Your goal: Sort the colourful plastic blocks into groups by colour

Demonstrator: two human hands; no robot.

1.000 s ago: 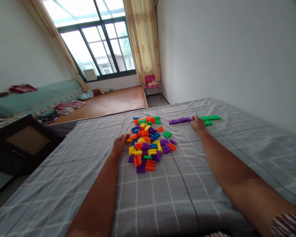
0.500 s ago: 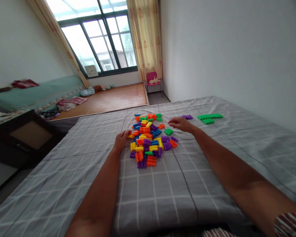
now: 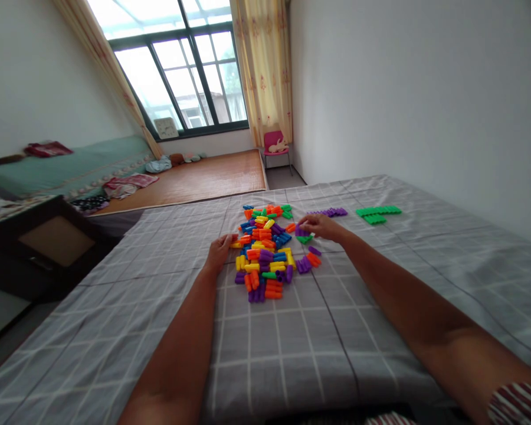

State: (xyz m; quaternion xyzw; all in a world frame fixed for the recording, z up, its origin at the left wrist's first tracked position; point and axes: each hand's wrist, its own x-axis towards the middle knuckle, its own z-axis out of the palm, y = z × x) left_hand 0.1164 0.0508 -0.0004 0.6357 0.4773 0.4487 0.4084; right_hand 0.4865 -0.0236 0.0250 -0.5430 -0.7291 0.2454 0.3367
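Note:
A pile of orange, yellow, blue, purple and green plastic pieces (image 3: 265, 255) lies on the grey checked cloth (image 3: 265, 342). At the pile's left edge, my left hand (image 3: 221, 251) has its fingers closed by a yellow and orange piece; whether it grips anything is too small to tell. My right hand (image 3: 321, 226) pinches a purple piece (image 3: 300, 231) right of the pile, just over a green piece (image 3: 305, 239). Behind that hand runs a row of purple pieces (image 3: 334, 212). Green pieces (image 3: 378, 211) lie in a row farther right.
Beyond the cloth is a low bed with a brown mat (image 3: 212, 177). A pink chair (image 3: 275, 143) holds a soft toy. A dark cabinet (image 3: 30, 248) stands at the left, and a white wall (image 3: 416, 106) borders the right.
A purple piece from the pile's right side is now in my right hand, above the green piece. Nearby purple and orange pieces have shifted slightly. My left hand has hardly moved.

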